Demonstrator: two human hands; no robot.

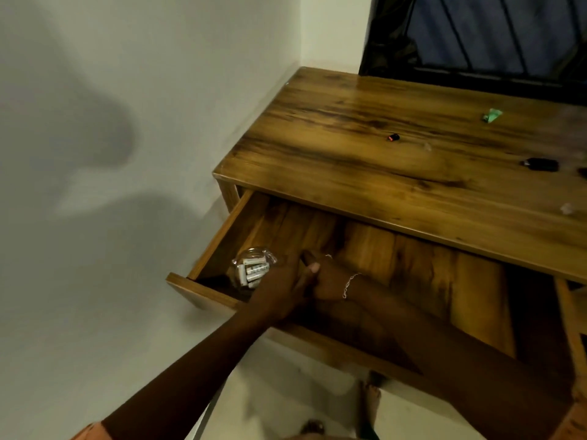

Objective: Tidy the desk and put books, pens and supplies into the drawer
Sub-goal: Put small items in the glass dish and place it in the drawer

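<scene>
Reaching into the open, smooth-planked wooden drawer (413, 265) of the glossy, dark-grained brown wooden desk (365, 147), the left hand (282, 282) lies against a small round clear glass jar (252, 269) of short white cylinders, which sits in the drawer's front left corner. Its fingers are at the jar's right side, but I cannot tell whether they grip it. The right hand (328, 279), wearing a thin chain bracelet (349, 282), presses against the left, and its hold is also unclear. On the desktop, well apart from both hands, lie a crumpled green wrapper (492, 115), a small black cap (394, 137) and an oblong black object (541, 164).
</scene>
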